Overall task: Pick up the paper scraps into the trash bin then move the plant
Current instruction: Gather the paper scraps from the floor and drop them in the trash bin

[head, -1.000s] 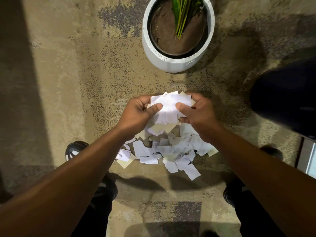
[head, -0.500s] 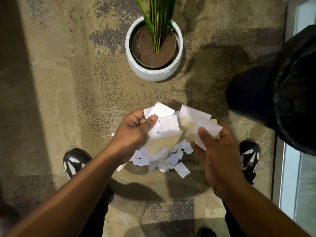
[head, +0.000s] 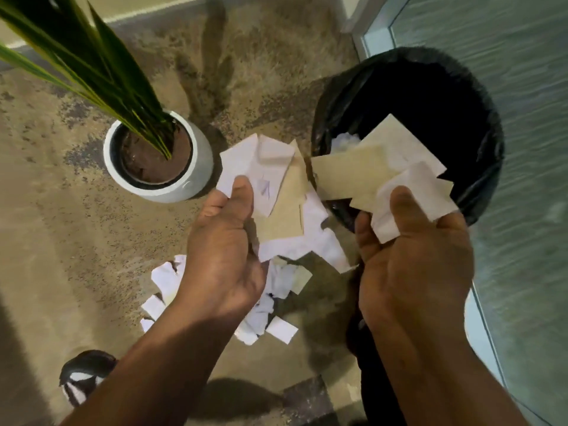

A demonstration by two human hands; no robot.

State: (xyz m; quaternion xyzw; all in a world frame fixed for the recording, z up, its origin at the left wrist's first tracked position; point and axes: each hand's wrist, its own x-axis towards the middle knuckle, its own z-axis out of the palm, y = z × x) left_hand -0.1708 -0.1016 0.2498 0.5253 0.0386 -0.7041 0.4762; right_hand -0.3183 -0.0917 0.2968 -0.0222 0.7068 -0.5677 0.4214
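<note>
Paper scraps: one bunch (head: 270, 192) gripped in left hand (head: 224, 256), thumb pressed on top, held above the floor beside the trash bin (head: 479, 124). Second bunch (head: 384, 170) pinched in right hand (head: 412, 265), thumb curled over it, reaching over the bin's near rim. Bin lined with black bag; some white paper visible inside. Loose scraps (head: 270, 315) lie on the floor (head: 61, 241) below the hands. Plant (head: 107, 72) in white pot (head: 199, 170) stands left of bin, near the scraps. Shoe (head: 83, 376) at lower left.
</note>
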